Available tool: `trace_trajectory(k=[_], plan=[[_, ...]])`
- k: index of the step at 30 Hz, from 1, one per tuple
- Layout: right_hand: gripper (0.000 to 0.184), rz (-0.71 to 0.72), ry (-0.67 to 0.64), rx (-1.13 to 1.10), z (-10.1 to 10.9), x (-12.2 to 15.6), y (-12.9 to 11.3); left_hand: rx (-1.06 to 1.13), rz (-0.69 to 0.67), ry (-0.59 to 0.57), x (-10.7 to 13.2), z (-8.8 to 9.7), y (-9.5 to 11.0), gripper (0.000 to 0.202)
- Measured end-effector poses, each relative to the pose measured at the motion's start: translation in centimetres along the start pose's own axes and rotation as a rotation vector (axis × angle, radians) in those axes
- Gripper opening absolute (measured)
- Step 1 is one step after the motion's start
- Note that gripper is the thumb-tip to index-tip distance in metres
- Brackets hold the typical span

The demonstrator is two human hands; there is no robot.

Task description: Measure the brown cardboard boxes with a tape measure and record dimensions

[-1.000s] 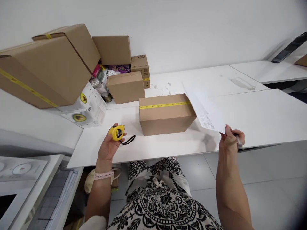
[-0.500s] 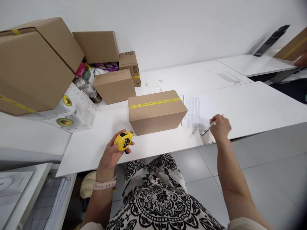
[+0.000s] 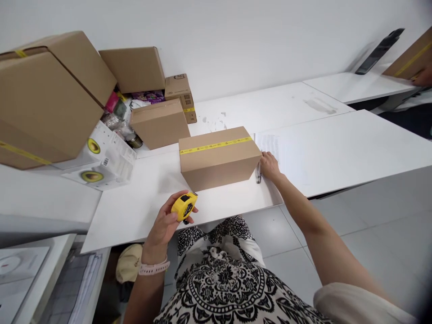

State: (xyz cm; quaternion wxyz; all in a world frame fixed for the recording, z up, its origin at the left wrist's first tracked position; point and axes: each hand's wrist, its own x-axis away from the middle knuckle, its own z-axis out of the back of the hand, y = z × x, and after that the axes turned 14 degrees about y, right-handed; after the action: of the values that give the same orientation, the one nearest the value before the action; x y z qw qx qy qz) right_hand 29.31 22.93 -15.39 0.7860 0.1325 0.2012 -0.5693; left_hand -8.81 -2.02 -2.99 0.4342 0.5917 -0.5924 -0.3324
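Note:
My left hand (image 3: 165, 225) grips a yellow tape measure (image 3: 184, 206) just above the near edge of the white table (image 3: 337, 148). A brown cardboard box (image 3: 218, 157) sealed with yellow tape stands on the table in front of me. My right hand (image 3: 269, 165) rests against the box's right end, with a pen (image 3: 258, 173) lying on the table under its fingers. A printed sheet of paper (image 3: 270, 143) lies flat beside the box, just beyond that hand.
Large cardboard boxes (image 3: 50, 94) are stacked at the left, with a white avocado-printed carton (image 3: 101, 159) under them and smaller boxes (image 3: 158, 122) behind. Another person's hand (image 3: 424, 77) holds a box at the far right.
My right hand laid the sheet flat on the table, then moved left with the pen to the box's right end. My left hand brought the tape measure nearer and to the right.

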Motion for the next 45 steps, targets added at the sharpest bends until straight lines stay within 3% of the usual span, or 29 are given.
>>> trace_trajectory(k=[5,12,14,18,21,23,26,29,32,35,40,42,45], plan=[[0.028,0.121,-0.056,-0.162,1.6,2.7,-0.6,-0.007,0.007,-0.023,-0.3,-0.2,0.0,0.054],[0.045,-0.09,-0.098,-0.068,2.9,-1.2,0.1,-0.096,-0.063,-0.032,-0.8,-1.3,0.3,0.053],[0.047,-0.24,0.054,-0.111,4.9,-1.4,-0.6,-0.144,-0.102,-0.019,-0.8,-1.7,0.4,0.057],[0.033,-0.51,0.624,-0.452,11.0,1.1,-5.0,-0.219,-0.162,-0.019,-1.0,-3.2,0.5,0.069],[0.025,-0.551,0.764,-0.737,14.0,4.1,-9.5,-0.165,-0.158,-0.083,-1.5,-4.4,0.2,0.07],[0.025,-0.591,0.754,-0.82,13.7,5.5,-11.6,-0.107,-0.184,-0.042,-1.7,-4.6,-0.1,0.071],[0.037,-0.721,0.622,-0.898,11.0,6.4,-12.1,-0.075,-0.199,0.109,-1.7,-2.9,-0.7,0.084],[0.055,-0.788,0.397,-0.979,7.9,6.3,-11.2,-0.102,-0.012,0.138,-1.9,0.1,-1.6,0.1],[0.06,-0.695,0.241,-1.076,6.5,5.8,-11.0,-0.125,0.183,0.043,-3.1,2.4,-2.4,0.107],[0.06,-0.632,0.282,-1.048,7.3,5.2,-11.7,-0.107,0.186,-0.038,-4.4,3.1,-1.8,0.107],[0.056,-0.682,0.428,-0.838,10.9,3.1,-11.9,-0.087,0.054,-0.175,-4.7,2.4,2.5,0.108],[0.05,-0.676,0.398,-0.807,12.0,2.1,-11.8,-0.09,0.031,-0.201,-4.4,2.1,3.8,0.108],[0.04,-0.614,0.321,-0.754,13.1,0.7,-12.4,-0.141,0.016,-0.161,-4.1,1.3,4.1,0.103]])
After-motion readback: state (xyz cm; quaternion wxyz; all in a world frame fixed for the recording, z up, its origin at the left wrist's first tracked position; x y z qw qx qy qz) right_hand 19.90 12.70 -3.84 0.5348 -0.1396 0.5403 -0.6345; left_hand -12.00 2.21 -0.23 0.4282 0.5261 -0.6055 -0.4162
